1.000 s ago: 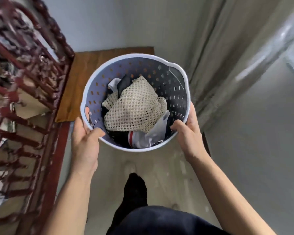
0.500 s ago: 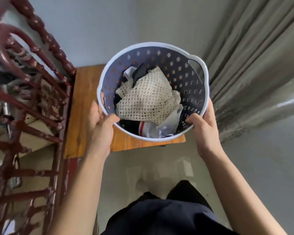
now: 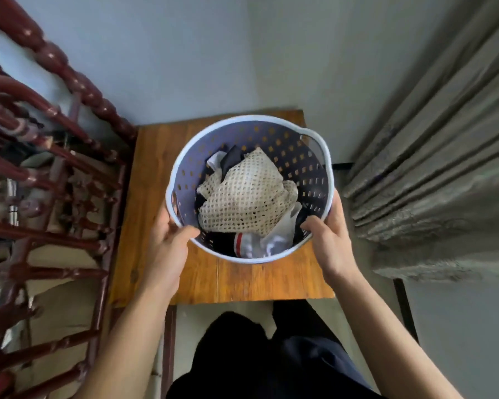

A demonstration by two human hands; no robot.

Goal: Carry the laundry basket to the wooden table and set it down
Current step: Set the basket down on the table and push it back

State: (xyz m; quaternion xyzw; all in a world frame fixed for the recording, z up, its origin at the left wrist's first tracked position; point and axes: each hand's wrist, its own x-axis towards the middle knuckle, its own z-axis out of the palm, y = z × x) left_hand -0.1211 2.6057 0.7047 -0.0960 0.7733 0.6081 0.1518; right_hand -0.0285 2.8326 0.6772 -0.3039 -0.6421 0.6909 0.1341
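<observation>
The round laundry basket, purple inside with a white rim and square holes, is over the middle of the small wooden table. It holds a cream mesh cloth over dark and white clothes. My left hand grips the near left rim, thumb inside the basket. My right hand grips the near right rim the same way. Whether the basket's bottom touches the tabletop is hidden.
A dark red turned-wood railing stands close on the left of the table. Grey curtains hang on the right, and a pale wall is behind the table. My dark trousers are at the table's near edge.
The basket has moved forward from over the floor to above the table's middle and sits lower. Both hands kept their grip on the rim. I have stepped up to the table.
</observation>
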